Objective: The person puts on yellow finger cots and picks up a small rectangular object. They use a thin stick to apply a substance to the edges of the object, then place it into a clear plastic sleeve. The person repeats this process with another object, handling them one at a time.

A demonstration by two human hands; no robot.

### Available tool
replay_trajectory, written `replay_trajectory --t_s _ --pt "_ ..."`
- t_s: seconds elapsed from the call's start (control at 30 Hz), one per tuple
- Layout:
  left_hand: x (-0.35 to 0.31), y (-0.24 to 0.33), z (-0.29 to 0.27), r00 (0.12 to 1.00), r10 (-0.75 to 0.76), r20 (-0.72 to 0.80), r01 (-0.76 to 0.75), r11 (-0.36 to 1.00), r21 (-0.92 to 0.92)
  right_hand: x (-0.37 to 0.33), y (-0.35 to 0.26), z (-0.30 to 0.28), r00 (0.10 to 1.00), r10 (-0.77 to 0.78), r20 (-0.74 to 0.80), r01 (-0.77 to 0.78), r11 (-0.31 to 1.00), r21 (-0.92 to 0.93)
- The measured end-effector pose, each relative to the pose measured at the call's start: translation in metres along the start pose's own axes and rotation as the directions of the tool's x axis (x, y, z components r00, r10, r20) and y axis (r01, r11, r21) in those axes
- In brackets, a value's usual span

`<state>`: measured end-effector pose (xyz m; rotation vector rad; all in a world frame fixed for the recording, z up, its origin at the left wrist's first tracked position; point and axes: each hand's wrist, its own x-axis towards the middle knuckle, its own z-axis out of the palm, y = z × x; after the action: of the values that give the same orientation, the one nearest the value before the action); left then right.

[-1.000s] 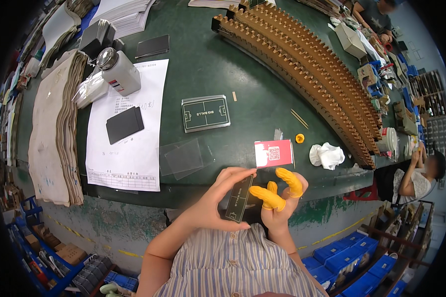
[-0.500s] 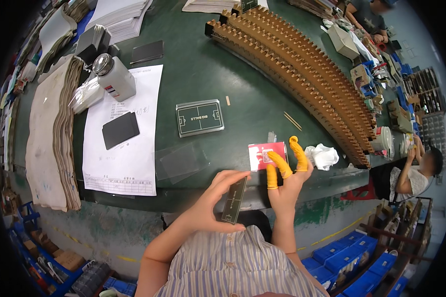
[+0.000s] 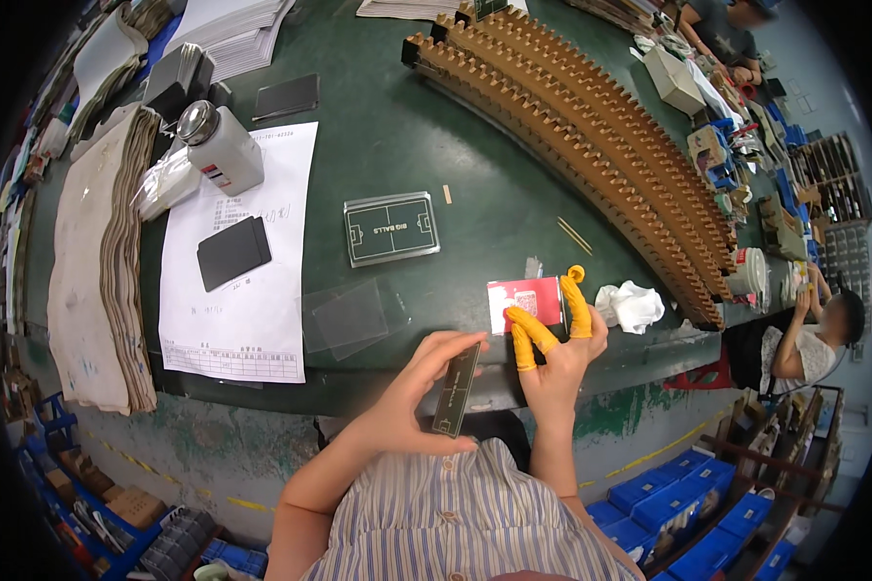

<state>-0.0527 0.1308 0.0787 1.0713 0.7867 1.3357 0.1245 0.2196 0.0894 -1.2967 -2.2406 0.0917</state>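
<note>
Head view shows a dark-green, pale-lined card (image 3: 457,390).

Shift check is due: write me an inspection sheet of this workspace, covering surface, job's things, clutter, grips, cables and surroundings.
Surface: dark green tabletop, bearing a printed white sheet.
Job's things: green pitch-printed card in hand, single or stacked unclear; similar deck flat on the tabletop; red-and-white card near the front edge.
Clutter: crumpled white tissue, thin sticks, clear films, pump-top bottle, slotted brown racks.
Grips: left grip holds the pitch-printed card by opposite edges; right grip, wearing yellow finger cots, reaches over the red-and-white card, contact uncertain.
Cables: nothing seen.
Surroundings: blue bins lower right; seated co-worker at right.
</note>
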Motion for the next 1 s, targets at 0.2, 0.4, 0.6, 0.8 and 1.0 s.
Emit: replay_trajectory --t_s 0.2,0.4,0.6,0.8,1.0 --pt "0.001 0.000 -0.001 1.000 0.005 0.012 -0.006 1.000 0.014 -0.001 0.000 0.001 1.000 0.005 -0.010 -0.005 1.000 -0.003" --pt "0.001 0.001 0.001 1.000 -0.002 0.002 0.002 1.000 0.004 -0.005 0.004 0.004 0.993 0.050 -0.109 -0.042 0.997 0.072" --pt "0.001 0.002 0.001 1.000 -0.004 -0.002 0.004 1.000 0.001 -0.019 -0.009 -0.007 0.984 0.040 -0.175 0.014 0.955 0.296" --pt "-0.001 0.000 -0.005 0.997 -0.037 0.063 0.028 0.991 0.132 -0.022 -0.023 -0.012 0.994 -0.036 -0.107 0.074 0.925 0.374" --pt "-0.001 0.000 -0.005 0.998 -0.028 0.059 0.019 0.989 0.147 -0.019 -0.022 -0.007 0.995 -0.055 -0.089 0.086 0.915 0.395"
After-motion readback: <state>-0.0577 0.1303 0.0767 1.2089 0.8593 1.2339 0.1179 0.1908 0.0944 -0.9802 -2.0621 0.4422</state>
